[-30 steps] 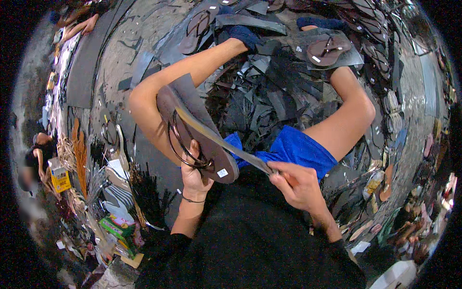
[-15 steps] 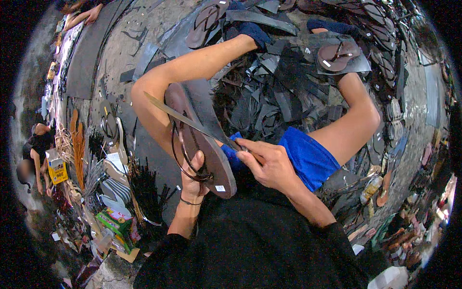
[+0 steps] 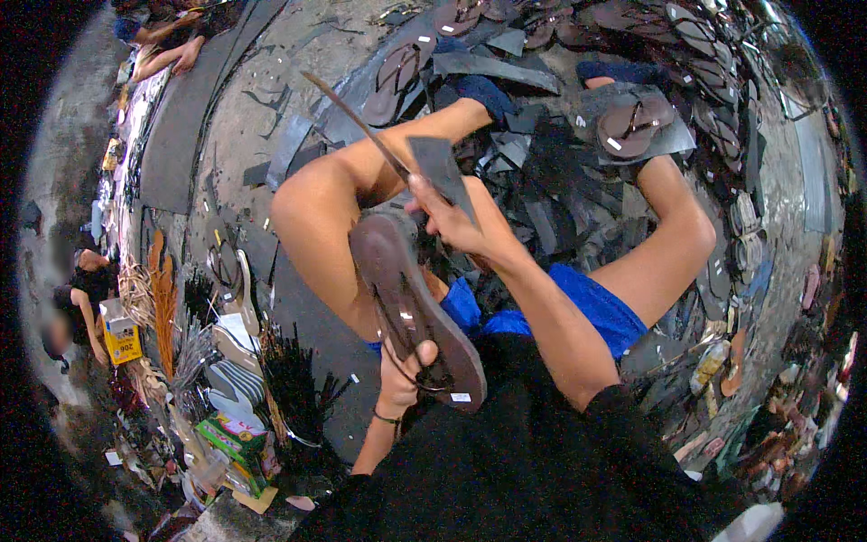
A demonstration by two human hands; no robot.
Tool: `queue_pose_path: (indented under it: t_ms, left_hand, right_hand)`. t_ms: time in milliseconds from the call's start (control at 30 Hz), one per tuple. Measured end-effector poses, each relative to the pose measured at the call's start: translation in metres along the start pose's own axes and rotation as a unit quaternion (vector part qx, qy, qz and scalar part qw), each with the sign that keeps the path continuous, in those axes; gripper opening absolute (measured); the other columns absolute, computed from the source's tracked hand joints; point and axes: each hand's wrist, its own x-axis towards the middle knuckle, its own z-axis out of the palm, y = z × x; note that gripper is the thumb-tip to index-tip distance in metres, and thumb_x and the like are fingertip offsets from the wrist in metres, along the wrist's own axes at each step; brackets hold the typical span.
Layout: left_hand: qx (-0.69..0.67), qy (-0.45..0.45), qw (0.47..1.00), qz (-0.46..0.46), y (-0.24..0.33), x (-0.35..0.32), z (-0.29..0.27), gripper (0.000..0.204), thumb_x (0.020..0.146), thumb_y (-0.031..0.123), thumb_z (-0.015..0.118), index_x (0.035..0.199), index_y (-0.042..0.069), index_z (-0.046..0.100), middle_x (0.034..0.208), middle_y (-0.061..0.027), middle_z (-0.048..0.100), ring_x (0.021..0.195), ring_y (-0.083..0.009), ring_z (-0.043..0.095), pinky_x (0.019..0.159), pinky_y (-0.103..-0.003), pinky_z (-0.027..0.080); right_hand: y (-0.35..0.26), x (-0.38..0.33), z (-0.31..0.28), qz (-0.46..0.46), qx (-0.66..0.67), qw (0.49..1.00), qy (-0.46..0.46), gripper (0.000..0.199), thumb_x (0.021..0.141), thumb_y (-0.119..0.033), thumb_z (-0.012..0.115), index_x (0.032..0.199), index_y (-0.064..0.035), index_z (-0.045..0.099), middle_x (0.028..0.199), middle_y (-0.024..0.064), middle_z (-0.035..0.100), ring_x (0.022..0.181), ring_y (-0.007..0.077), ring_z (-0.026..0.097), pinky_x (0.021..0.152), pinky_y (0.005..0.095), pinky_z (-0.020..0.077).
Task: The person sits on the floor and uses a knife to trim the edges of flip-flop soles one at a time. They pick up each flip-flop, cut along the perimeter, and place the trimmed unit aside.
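Observation:
My left hand (image 3: 397, 378) is wrapped round the heel end of a dark brown flip-flop (image 3: 390, 262), its thumb over the thong strap. The sole tilts up toward my bent left leg, and a small white label sits at its heel. Further out, my right hand (image 3: 452, 221) grips a long thin-bladed knife (image 3: 359, 125), the blade pointing up and left, away from the flip-flop. A dark grey strip of rubber sheet (image 3: 441, 167) lies against the back of that hand; whether the fingers also hold it, I cannot tell.
Dark rubber offcuts (image 3: 551, 203) pile up between my legs. A flip-flop on a square sheet (image 3: 637, 126) rests by my right foot, with rows of flip-flops (image 3: 704, 77) beyond. At left are a green box (image 3: 237, 443), bundled strips and another person's arm (image 3: 90, 316).
The knife and my right hand have moved up and away from the flip-flop. The rubber strip along its edge has come off. My left hand and the flip-flop have shifted right and down.

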Motion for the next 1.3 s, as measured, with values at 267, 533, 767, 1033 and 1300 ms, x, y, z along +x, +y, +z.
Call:
queue_pose_path:
  t_ms: [267, 533, 767, 1033, 1300]
  left_hand:
    - [-0.164, -0.031, 0.981, 0.096, 0.112, 0.08, -0.005, 0.042, 0.09, 0.031, 0.058, 0.117, 0.0, 0.053, 0.105, -0.008, 0.062, 0.085, -0.0131, 0.061, 0.072, -0.025, 0.051]
    - [-0.16, 0.023, 0.984, 0.078, 0.136, 0.068, -0.032, 0.03, 0.098, 0.026, 0.048, 0.115, 0.002, 0.055, 0.107, -0.0028, 0.06, 0.097, -0.0092, 0.057, 0.086, -0.023, 0.045]
    - [-0.134, -0.066, 0.983, 0.108, 0.12, 0.06, -0.028, 0.028, 0.096, 0.021, 0.051, 0.117, 0.002, 0.052, 0.105, -0.0028, 0.06, 0.097, -0.0112, 0.056, 0.088, -0.027, 0.044]
    - [-0.093, -0.16, 0.979, 0.085, 0.131, 0.06, -0.013, 0.027, 0.087, 0.021, 0.062, 0.104, 0.002, 0.054, 0.096, -0.0026, 0.059, 0.09, -0.011, 0.055, 0.081, -0.027, 0.044]
    - [-0.101, -0.196, 0.974, 0.056, 0.143, 0.056, 0.003, 0.024, 0.087, 0.014, 0.063, 0.104, 0.001, 0.052, 0.097, -0.0058, 0.06, 0.09, -0.0108, 0.057, 0.082, -0.027, 0.047]
  right_hand:
    - [-0.063, -0.079, -0.008, -0.155, 0.169, 0.971, 0.068, 0.036, 0.089, -0.021, 0.062, 0.119, -0.0021, 0.057, 0.085, 0.0065, 0.066, 0.072, 0.0098, 0.058, 0.065, 0.0263, 0.0478]
    - [0.012, -0.17, -0.034, -0.178, -0.123, 0.975, 0.048, 0.027, 0.078, -0.011, 0.07, 0.103, -0.0015, 0.064, 0.084, 0.0113, 0.066, 0.06, 0.0182, 0.057, 0.055, 0.0275, 0.0447]
    - [-0.008, -0.159, -0.053, -0.217, -0.221, 0.947, 0.087, 0.033, 0.073, -0.015, 0.076, 0.102, -0.006, 0.066, 0.093, 0.0105, 0.069, 0.068, 0.023, 0.064, 0.059, 0.032, 0.0508]
    - [-0.085, -0.135, -0.093, -0.177, -0.229, 0.957, -0.032, 0.028, 0.075, -0.013, 0.074, 0.101, -0.004, 0.067, 0.084, 0.0123, 0.069, 0.071, 0.0255, 0.066, 0.062, 0.0331, 0.0516]
    - [-0.126, -0.107, -0.096, -0.173, -0.249, 0.95, -0.072, 0.024, 0.075, -0.011, 0.073, 0.098, -0.0034, 0.068, 0.074, 0.0129, 0.067, 0.058, 0.0249, 0.062, 0.055, 0.0323, 0.0492]
